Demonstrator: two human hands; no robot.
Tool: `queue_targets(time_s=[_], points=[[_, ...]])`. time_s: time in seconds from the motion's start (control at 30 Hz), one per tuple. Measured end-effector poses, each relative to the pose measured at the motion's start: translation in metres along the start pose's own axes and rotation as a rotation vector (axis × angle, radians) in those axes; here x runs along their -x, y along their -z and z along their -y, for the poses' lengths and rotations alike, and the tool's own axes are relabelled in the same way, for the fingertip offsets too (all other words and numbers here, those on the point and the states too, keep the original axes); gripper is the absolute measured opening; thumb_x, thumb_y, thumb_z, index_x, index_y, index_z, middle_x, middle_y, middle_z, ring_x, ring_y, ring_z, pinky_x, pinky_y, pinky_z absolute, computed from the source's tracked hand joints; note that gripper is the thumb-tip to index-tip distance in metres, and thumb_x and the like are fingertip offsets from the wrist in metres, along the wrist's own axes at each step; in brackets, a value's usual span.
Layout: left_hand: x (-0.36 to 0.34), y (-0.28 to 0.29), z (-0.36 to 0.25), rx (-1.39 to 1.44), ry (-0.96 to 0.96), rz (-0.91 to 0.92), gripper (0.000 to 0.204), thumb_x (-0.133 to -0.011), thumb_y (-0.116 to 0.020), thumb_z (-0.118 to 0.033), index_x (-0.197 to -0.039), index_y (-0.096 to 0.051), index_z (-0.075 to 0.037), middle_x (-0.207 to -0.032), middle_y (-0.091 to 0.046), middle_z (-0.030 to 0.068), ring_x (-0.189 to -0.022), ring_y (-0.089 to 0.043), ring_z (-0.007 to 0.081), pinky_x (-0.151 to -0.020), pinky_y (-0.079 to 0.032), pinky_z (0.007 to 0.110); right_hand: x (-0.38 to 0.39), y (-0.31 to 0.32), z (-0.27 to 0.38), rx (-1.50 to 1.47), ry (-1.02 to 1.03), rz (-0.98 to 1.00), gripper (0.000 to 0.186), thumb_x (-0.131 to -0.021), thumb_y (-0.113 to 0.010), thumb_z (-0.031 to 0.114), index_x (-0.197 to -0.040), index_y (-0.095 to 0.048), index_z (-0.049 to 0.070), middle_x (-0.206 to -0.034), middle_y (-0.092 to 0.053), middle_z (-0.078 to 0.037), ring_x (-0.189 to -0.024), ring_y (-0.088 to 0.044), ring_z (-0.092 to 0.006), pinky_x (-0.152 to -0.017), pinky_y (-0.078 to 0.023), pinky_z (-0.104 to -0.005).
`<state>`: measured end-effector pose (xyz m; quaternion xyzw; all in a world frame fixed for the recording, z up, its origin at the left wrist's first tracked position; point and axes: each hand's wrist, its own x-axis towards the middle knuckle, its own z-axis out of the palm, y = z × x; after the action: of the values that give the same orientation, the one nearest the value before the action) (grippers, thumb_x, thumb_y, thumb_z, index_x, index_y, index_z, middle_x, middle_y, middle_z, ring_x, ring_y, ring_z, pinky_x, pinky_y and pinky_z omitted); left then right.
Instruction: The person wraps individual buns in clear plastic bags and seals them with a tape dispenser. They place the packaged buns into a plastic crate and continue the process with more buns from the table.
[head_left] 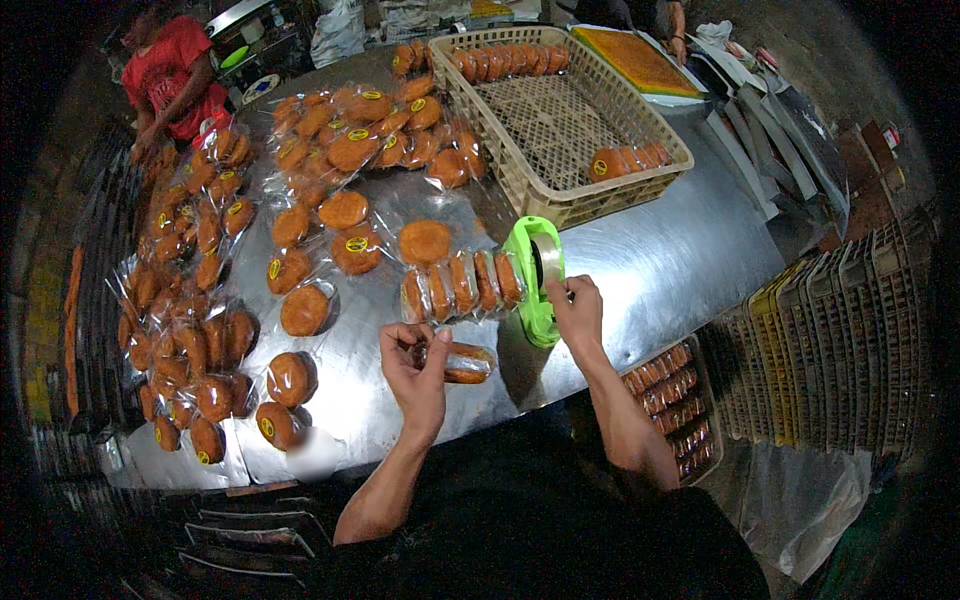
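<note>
My left hand [412,368] is closed around the end of a round brown bun [470,363] in clear plastic wrap, low over the metal table. My right hand [578,315] has its fingers pinched together beside a lime-green tape dispenser [524,235], close to its roll of clear tape [547,258]. Whatever those fingertips hold is too small to make out. Left of the dispenser, a row of wrapped buns [462,284] stands on edge, with a single bun [425,242] lying flat behind it.
Many wrapped buns [345,150] with yellow labels spread over the table's left side. A beige plastic crate [560,205] holding two rows of buns stands behind the dispenser. Another filled crate [715,455] sits below the right edge, near stacked crates [820,340]. A person in red [170,65] stands far left.
</note>
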<state>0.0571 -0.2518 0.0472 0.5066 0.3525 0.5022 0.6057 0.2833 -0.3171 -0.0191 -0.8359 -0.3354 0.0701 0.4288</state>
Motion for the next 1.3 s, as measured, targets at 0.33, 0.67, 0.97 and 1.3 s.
queue_targets(time_s=[0.33,0.67,0.97,1.3], points=[[-0.004,0.001,0.037,0.066,0.068,-0.095,0.032,-0.091,-0.067,0.0,-0.09,-0.037,-0.011,-0.082,-0.044,-0.0005,-0.076,-0.04,0.0077,-0.071,-0.038,0.023,0.083,0.027,0.028,-0.417,-0.43,0.349,0.026,-0.091,-0.066,0.022,-0.077,-0.065,0.001,-0.074,-0.054,-0.006,-0.079,-0.055,-0.0189,-0.073,-0.043,-0.0321],[0.028,0.01,0.004,0.092,-0.084,-0.172,0.032,-0.09,-0.067,-0.001,-0.091,-0.037,-0.009,-0.083,-0.047,0.001,-0.074,-0.041,0.0072,-0.067,-0.037,0.022,0.111,-0.021,0.12,-0.57,0.247,0.242,0.034,-0.086,-0.065,0.011,-0.117,-0.055,0.002,-0.106,-0.055,-0.013,-0.096,-0.054,-0.0231,-0.084,-0.045,-0.0354],[0.004,0.034,-0.019,0.028,-0.088,-0.242,0.034,-0.09,-0.067,0.001,-0.089,-0.034,-0.01,-0.081,-0.048,0.0022,-0.071,-0.04,0.0061,-0.062,-0.035,0.02,0.122,-0.018,0.149,-0.485,0.333,0.229,0.011,-0.088,-0.066,0.011,-0.094,-0.062,0.003,-0.127,-0.05,-0.017,-0.12,-0.048,-0.0278,-0.099,-0.041,-0.0373],[-0.028,0.05,-0.024,0.2,0.014,0.025,0.027,-0.09,-0.069,-0.008,-0.1,-0.044,-0.006,-0.097,-0.058,0.0079,-0.088,-0.056,0.0144,-0.079,-0.048,0.028,0.071,-0.028,0.155,-0.835,-0.544,0.87,0.055,-0.093,-0.068,0.027,-0.132,-0.038,0.005,-0.12,-0.051,-0.009,-0.112,-0.05,-0.0197,-0.098,-0.041,-0.036]])
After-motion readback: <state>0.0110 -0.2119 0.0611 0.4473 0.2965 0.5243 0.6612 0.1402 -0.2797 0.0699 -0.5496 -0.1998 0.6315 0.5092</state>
